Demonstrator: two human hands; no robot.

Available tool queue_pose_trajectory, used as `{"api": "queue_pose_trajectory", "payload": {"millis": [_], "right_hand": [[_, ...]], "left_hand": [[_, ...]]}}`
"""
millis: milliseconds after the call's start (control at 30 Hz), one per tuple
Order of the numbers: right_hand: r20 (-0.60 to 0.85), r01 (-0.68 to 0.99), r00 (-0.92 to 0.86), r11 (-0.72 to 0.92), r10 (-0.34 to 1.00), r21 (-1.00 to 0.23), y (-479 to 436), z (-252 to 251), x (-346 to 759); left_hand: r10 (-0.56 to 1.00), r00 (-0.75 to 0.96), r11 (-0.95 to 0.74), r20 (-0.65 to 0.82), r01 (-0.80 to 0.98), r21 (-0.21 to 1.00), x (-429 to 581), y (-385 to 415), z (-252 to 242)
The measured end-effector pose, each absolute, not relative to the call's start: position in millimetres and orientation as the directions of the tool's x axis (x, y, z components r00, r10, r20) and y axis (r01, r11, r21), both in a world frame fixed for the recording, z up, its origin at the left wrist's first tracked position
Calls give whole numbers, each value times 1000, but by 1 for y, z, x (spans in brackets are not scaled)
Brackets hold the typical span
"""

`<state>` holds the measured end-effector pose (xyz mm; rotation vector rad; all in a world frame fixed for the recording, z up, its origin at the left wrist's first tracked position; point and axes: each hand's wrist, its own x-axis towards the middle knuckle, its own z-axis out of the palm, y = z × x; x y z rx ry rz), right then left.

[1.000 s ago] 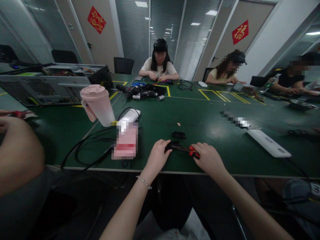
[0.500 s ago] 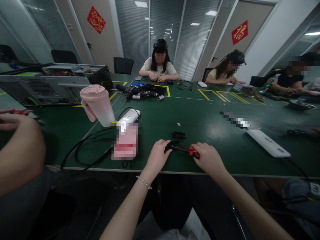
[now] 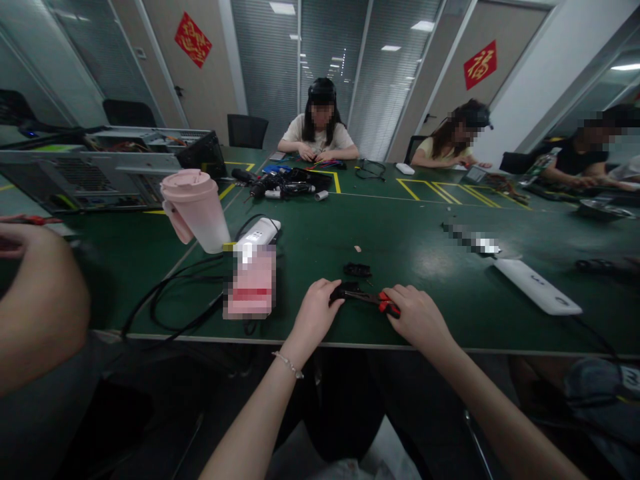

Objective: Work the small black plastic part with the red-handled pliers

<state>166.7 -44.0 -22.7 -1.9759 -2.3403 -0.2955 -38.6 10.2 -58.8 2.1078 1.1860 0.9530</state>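
The left hand pinches a black part at its 2 o'clock. The right hand is clamped on red-handled pliers, their tips reaching the part towards 9 o'clock. Towards 10 o'clock stand a lidded cup, contents hidden, and an open computer case holding wires.

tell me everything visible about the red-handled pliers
The pliers have red-and-black grips, plastic-looking, and slim, dark, metallic-looking jaws. The right hand holds the grips near the front edge of the green table; the jaws point toward the left hand, reaching the black piece it holds. Whether they clamp it is unclear.
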Motion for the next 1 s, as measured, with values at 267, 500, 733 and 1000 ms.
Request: {"api": "queue_pose_trajectory", "payload": {"millis": [267,500,733,1000], "right_hand": [[152,985,-154,138,976,105,-44,-21,165],[159,983,-147,127,976,130,-46,-20,164],[164,983,-157,138,974,120,-46,-19,164],[221,977,-206,189,953,95,-49,-19,164]], "left_hand": [[877,368,-469,310,511,720,-38,12,-60],[875,365,-473,317,508,720,-38,11,-60],[874,368,-476,319,511,715,-38,11,-58],[873,368,-478,320,515,711,-38,10,-55]]}}
